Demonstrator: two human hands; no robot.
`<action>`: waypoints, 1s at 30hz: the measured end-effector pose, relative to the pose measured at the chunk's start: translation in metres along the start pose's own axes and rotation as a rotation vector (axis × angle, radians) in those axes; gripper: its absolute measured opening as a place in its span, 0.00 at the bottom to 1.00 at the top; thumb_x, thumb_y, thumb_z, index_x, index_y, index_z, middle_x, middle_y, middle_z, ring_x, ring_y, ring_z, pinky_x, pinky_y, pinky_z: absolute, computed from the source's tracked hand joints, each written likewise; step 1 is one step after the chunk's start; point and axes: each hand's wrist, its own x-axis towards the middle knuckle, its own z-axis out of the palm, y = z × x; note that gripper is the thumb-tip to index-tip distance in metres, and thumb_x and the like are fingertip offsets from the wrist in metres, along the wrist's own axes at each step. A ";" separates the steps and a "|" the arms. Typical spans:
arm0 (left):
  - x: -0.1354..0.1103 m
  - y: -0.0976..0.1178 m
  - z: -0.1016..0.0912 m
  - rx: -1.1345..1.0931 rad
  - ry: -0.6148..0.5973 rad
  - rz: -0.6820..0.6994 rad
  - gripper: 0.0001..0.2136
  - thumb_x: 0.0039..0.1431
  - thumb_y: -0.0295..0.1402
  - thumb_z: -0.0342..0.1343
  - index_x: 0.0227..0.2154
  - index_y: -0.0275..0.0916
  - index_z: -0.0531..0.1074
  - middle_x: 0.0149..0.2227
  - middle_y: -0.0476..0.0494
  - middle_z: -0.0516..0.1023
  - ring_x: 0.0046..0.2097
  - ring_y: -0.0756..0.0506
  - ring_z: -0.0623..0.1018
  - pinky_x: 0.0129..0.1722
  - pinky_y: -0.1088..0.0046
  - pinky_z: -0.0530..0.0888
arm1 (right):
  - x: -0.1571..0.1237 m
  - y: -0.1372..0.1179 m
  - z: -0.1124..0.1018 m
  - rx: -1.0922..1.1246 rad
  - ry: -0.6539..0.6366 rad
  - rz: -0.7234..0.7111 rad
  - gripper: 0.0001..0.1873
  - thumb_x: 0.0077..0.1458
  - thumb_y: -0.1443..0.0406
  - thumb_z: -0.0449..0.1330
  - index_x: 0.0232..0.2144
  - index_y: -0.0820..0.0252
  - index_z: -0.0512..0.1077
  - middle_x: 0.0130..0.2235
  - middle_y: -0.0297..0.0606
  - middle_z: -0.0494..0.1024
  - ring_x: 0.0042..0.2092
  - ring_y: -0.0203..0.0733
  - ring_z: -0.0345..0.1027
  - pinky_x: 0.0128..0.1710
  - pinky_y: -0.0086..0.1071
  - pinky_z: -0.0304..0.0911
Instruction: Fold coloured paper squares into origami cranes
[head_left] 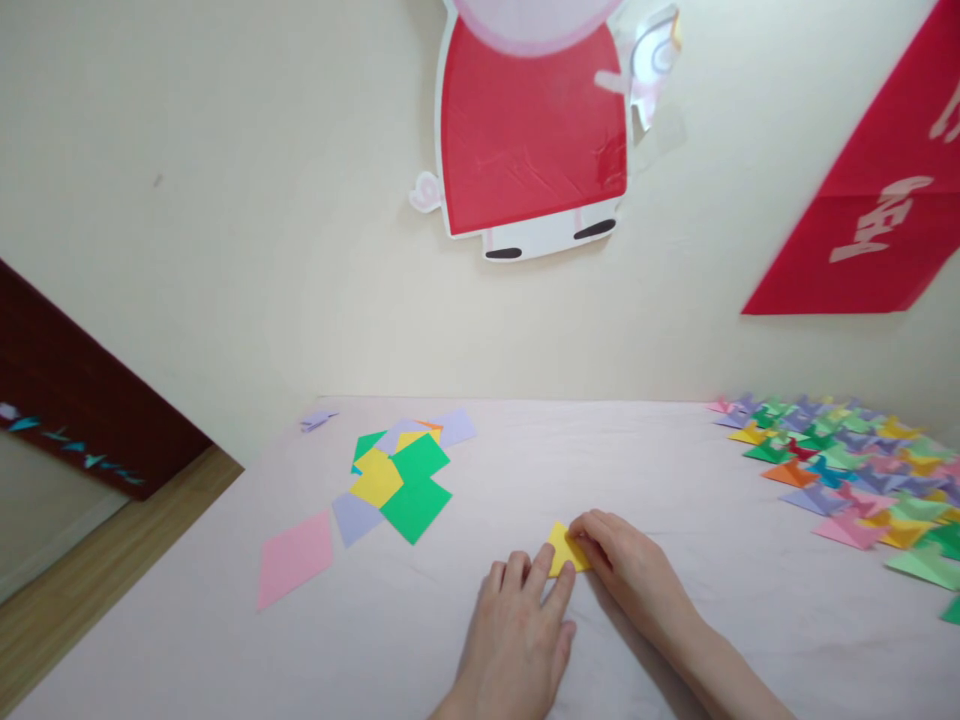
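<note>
A small piece of folded yellow paper (562, 552) lies on the pale cloth-covered surface (480, 480), between my two hands. My left hand (521, 625) is spread out, with its fingertips resting on the paper's left and lower edge. From the right, my right hand (626, 565) has its fingers bent together at the paper's right edge, in a pinch. Part of the paper is hidden under the fingers, so its full shape does not show.
Loose coloured paper squares, among them a green sheet (416, 505) and a pink sheet (296, 557), lie on the left. Several rows of folded paper pieces (847, 460) stand on the right. Behind rises a wall with a red-bodied cartoon cutout (532, 130) and a red banner (862, 210).
</note>
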 end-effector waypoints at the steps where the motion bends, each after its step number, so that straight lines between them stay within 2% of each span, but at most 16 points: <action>1: 0.000 0.000 0.000 0.001 -0.001 0.002 0.22 0.64 0.39 0.52 0.60 0.46 0.63 0.60 0.45 0.67 0.48 0.38 0.69 0.46 0.59 0.70 | 0.000 0.000 0.000 -0.009 0.008 -0.003 0.11 0.59 0.69 0.48 0.32 0.54 0.70 0.33 0.35 0.77 0.35 0.41 0.72 0.35 0.32 0.65; 10: 0.002 0.006 0.000 0.093 0.015 -0.002 0.17 0.65 0.39 0.51 0.53 0.39 0.70 0.59 0.45 0.69 0.46 0.39 0.70 0.42 0.60 0.71 | -0.003 -0.002 0.003 -0.046 0.007 -0.002 0.12 0.61 0.70 0.47 0.33 0.55 0.69 0.34 0.37 0.76 0.37 0.42 0.70 0.37 0.34 0.65; 14: 0.001 0.009 0.002 0.108 0.050 -0.008 0.18 0.64 0.39 0.52 0.54 0.39 0.69 0.58 0.45 0.70 0.47 0.39 0.70 0.44 0.59 0.71 | -0.006 -0.010 0.001 -0.024 0.045 -0.017 0.03 0.59 0.64 0.55 0.36 0.56 0.68 0.37 0.39 0.74 0.40 0.45 0.69 0.41 0.38 0.63; 19: 0.001 0.010 0.001 0.120 0.077 -0.019 0.17 0.65 0.38 0.51 0.54 0.38 0.70 0.56 0.44 0.72 0.48 0.40 0.71 0.45 0.59 0.71 | -0.007 -0.014 0.002 -0.064 0.067 0.007 0.08 0.56 0.63 0.60 0.39 0.56 0.68 0.39 0.40 0.73 0.41 0.47 0.67 0.41 0.39 0.60; 23: -0.003 0.010 -0.002 0.127 0.049 -0.052 0.17 0.64 0.40 0.53 0.51 0.36 0.72 0.55 0.41 0.74 0.47 0.39 0.73 0.44 0.58 0.73 | -0.010 -0.006 0.004 -0.126 0.103 0.043 0.11 0.55 0.61 0.61 0.41 0.56 0.69 0.40 0.40 0.73 0.41 0.48 0.66 0.40 0.38 0.57; 30: -0.020 0.002 -0.001 0.123 0.067 -0.148 0.15 0.63 0.38 0.54 0.49 0.37 0.73 0.55 0.40 0.74 0.54 0.37 0.72 0.52 0.55 0.71 | -0.021 0.027 0.000 -0.211 0.178 0.084 0.13 0.58 0.58 0.56 0.44 0.55 0.70 0.42 0.41 0.74 0.42 0.49 0.67 0.39 0.38 0.56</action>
